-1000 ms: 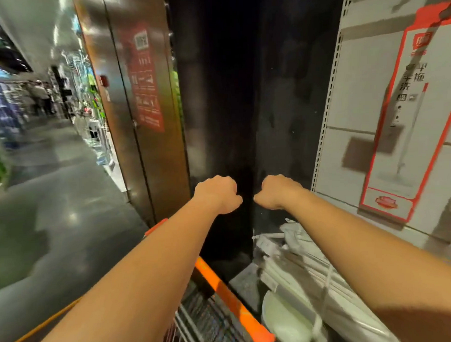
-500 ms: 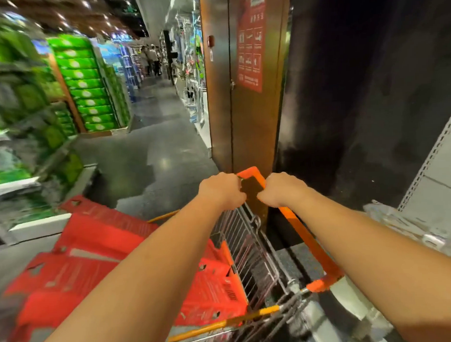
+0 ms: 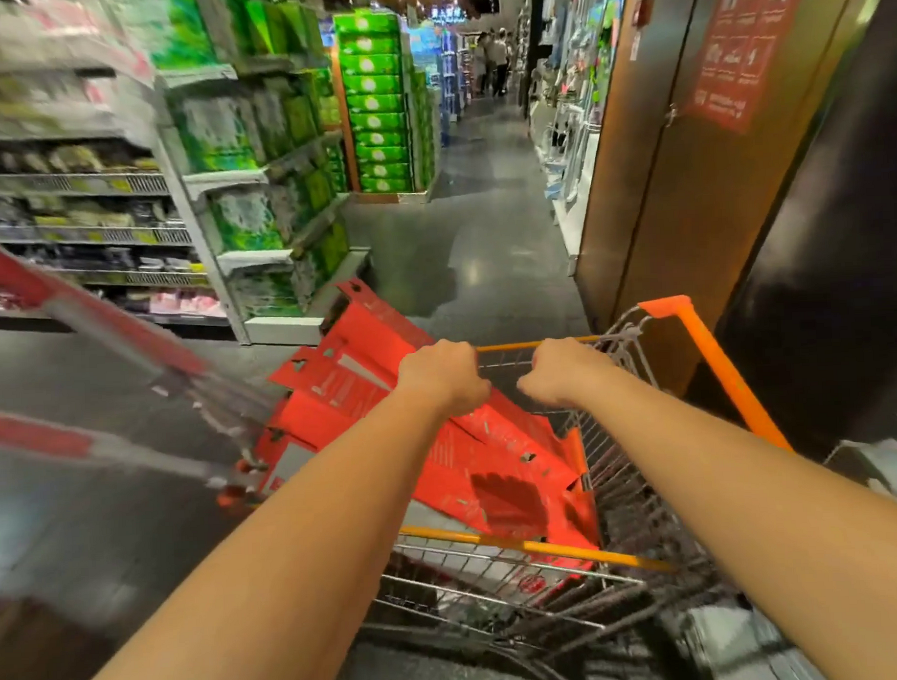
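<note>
Both my arms reach straight out over a wire shopping cart [image 3: 545,547] with orange trim. My left hand [image 3: 443,380] and my right hand [image 3: 564,371] are curled into fists side by side, backs toward me, just in front of the cart's far rim [image 3: 507,345]. Nothing shows inside either fist, and the fingers themselves are hidden. Several flat red cardboard boxes [image 3: 381,352] lie stacked in the cart and stick out over its left side.
Shelves of green packages [image 3: 256,143] and a tall green stack [image 3: 377,103] line the left. A blurred red-handled cart [image 3: 105,321] stands at the left. On the right are a brown door [image 3: 685,179] and a black wall [image 3: 839,224]. People [image 3: 492,58] stand far down the aisle.
The view has swung left from the dark wall to the open aisle, bringing the whole cart and its red boxes into sight. Both fists keep the same pose.
</note>
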Demonstrator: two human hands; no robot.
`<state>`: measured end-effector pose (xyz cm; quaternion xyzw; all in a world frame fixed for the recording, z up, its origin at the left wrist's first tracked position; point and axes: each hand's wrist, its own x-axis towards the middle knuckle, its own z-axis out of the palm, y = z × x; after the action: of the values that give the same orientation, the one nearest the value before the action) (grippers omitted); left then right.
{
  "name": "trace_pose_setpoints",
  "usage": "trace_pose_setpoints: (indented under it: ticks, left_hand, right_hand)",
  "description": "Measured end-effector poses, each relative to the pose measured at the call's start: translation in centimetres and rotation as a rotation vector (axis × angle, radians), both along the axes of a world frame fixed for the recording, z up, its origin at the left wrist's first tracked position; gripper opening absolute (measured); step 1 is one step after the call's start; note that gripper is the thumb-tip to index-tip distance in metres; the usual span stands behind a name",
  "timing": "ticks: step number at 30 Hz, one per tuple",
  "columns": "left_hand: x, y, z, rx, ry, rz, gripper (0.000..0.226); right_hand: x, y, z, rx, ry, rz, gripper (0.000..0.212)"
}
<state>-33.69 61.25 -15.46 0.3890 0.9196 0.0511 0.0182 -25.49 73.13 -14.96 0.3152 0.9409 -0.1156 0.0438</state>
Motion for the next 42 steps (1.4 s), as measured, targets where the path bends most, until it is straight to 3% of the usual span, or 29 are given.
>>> trace_pose_setpoints:
  ticks: [8, 13, 22, 33, 42]
  left_hand:
    - [-7.4, -7.2, -1.9, -0.024, -0.066, 0.111, 0.036]
    - [-11.4, -9.1, -2.5, 0.003, -0.069, 0.148, 0.035]
    - [-16.9, -5.2, -4.8, 0.073, -0.134, 0.221, 0.038]
    - [-26.3, 0.0, -7.4, 0.213, -0.183, 0.418, 0.056]
    - [-30.5, 0.5, -10.0, 0.248, -0.446, 0.490, 0.065]
  right_hand:
    - [-8.5, -6.9, -2.7, -0.036, -0.011, 0.083, 0.043]
    - [-12.8, -8.9, -3.6, -0.046, -0.001, 0.089, 0.040]
    - [-18.5, -5.2, -6.0, -0.073, -0.015, 0.065, 0.039]
    - [-29.9, -0.2, -8.6, -0.074, 0.031, 0.205, 0.039]
    - [-33.5, -0.8, -10.1, -0.121, 0.008, 0.157, 0.048]
